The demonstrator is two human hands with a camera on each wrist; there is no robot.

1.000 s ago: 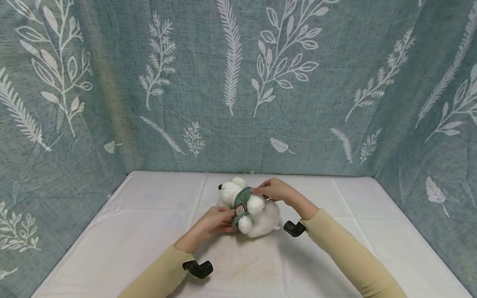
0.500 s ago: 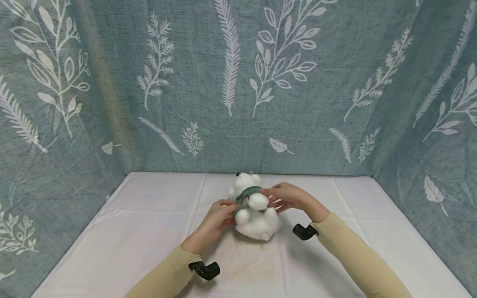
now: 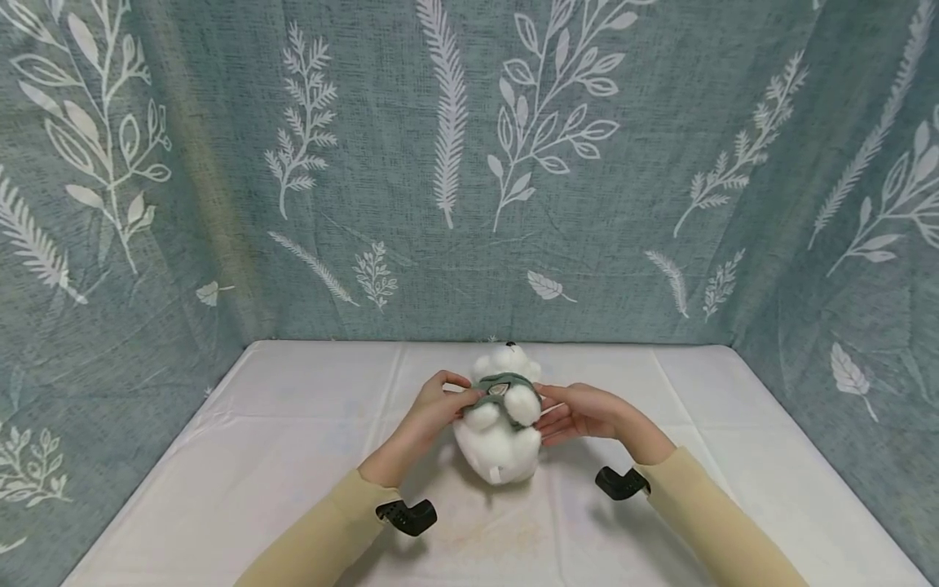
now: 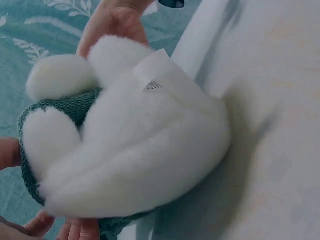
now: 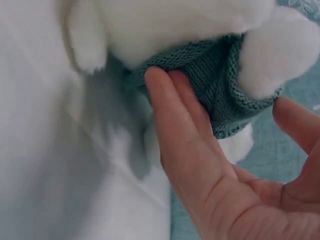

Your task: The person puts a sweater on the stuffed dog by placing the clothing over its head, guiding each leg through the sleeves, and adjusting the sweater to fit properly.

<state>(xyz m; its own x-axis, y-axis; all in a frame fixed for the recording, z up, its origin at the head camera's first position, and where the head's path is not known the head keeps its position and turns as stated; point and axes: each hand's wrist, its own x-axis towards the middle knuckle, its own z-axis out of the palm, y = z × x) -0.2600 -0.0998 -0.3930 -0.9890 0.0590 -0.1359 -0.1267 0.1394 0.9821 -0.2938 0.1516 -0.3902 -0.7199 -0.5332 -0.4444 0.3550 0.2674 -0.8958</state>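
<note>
A white plush bear (image 3: 499, 452) in a green knitted sweater (image 4: 70, 107) leans back on the table, its head toward the back curtain and a small white tag at its bottom. At its left side my left hand (image 3: 433, 408) grips the sweater, thumb in front and fingers behind, partly hidden. My right hand (image 3: 583, 412) is at the bear's right side. Its nearly straight fingers (image 5: 172, 115) lie against the sweater, and the thumb touches the knit edge beside a white paw.
A white cloth covers the table (image 3: 308, 456), with faint brownish stains near the front. Blue-green curtains (image 3: 381, 163) with white leaf prints stand at the back and both sides. Black wrist-worn devices (image 3: 407, 517) sit at both sleeves.
The bear has turned clockwise, its head swinging from the left toward the back. My left hand moved up along with it; the right hand slid down its right side and its fingers spread.
</note>
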